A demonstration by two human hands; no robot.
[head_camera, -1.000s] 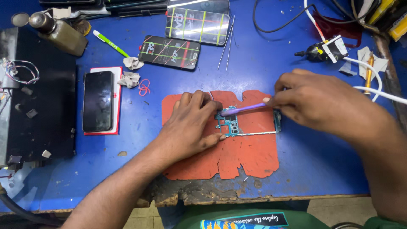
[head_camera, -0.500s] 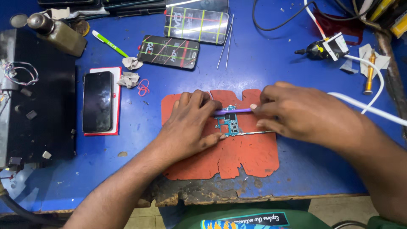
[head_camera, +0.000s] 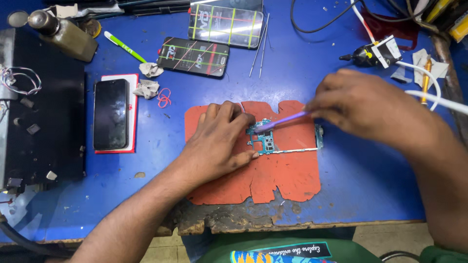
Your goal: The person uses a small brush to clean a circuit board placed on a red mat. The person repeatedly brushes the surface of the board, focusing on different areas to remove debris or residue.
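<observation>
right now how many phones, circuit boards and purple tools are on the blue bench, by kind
phones: 3 — black one on a red-edged pad, two with striped screens
circuit boards: 1, pinned by the left hand on the orange mat
purple tools: 1, in the right hand
total: 5

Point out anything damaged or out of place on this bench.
The blue table's front edge is chipped, its surface worn through to bare wood. The orange mat has ragged, torn edges. Two crumpled tissue scraps lie loose.
</observation>
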